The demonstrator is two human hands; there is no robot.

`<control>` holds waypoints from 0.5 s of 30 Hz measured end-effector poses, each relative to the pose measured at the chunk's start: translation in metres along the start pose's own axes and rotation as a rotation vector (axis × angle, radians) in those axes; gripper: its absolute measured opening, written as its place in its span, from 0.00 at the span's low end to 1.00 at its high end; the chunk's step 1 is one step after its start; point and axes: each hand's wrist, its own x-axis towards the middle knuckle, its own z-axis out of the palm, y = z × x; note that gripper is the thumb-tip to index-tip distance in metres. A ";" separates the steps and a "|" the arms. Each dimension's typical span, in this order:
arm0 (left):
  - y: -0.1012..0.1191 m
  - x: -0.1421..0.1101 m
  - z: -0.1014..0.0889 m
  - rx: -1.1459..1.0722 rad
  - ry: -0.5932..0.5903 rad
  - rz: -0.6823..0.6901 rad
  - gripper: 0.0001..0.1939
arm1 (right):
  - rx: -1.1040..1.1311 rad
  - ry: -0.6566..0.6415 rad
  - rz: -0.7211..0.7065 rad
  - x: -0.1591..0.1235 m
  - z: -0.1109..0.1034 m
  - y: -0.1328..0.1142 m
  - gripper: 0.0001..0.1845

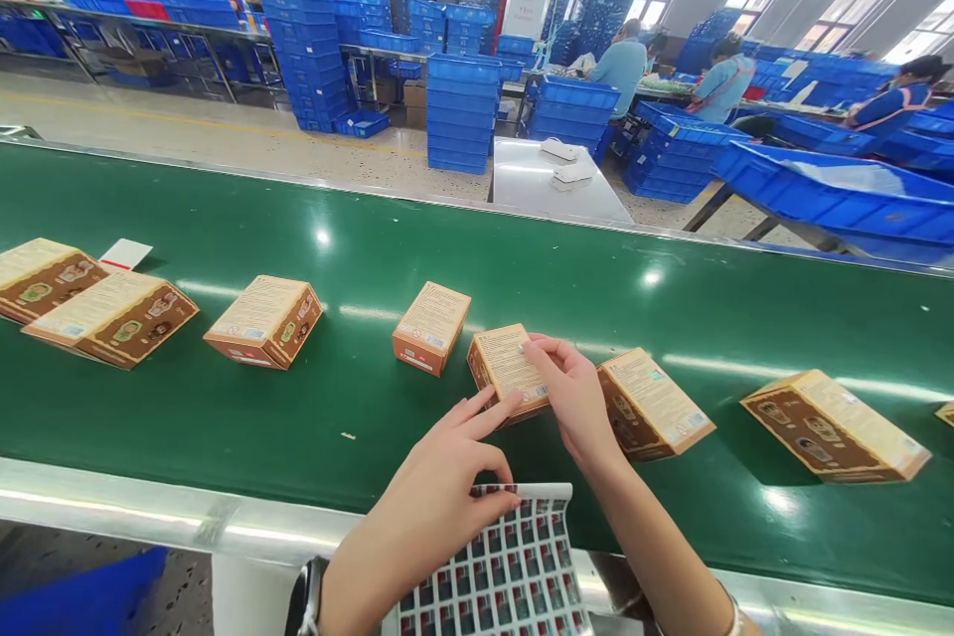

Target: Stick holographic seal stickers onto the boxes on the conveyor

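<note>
A brown and cream cardboard box (pixel 511 363) lies on the green conveyor belt in front of me, printed text on its top. My right hand (pixel 577 397) grips its right side, with a fingertip on the top face and other fingers bent at the far edge. My left hand (pixel 451 467) pinches the upper edge of a sticker sheet (pixel 514 566) between thumb and a finger. Two outstretched fingers of that hand touch the near side of the same box. The sheet has rows of small dark and red labels on white backing and hangs over the belt's near edge.
On the green belt (pixel 298 437), similar boxes stand left, like this one (pixel 430 328), and right, like this one (pixel 656 402). A white card (pixel 125 254) lies far left. Beyond are a metal table (pixel 556 194), stacked blue crates (pixel 462 114) and seated people (pixel 622 65).
</note>
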 end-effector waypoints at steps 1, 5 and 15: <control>0.001 0.002 0.001 0.009 -0.004 0.002 0.04 | -0.041 0.007 -0.021 0.000 -0.003 0.000 0.19; 0.005 0.009 0.006 0.034 -0.015 0.025 0.04 | -0.219 0.044 -0.092 0.002 -0.015 -0.004 0.18; 0.021 -0.006 0.003 -0.068 0.043 -0.119 0.03 | -0.554 -0.113 -0.325 0.053 -0.033 -0.035 0.18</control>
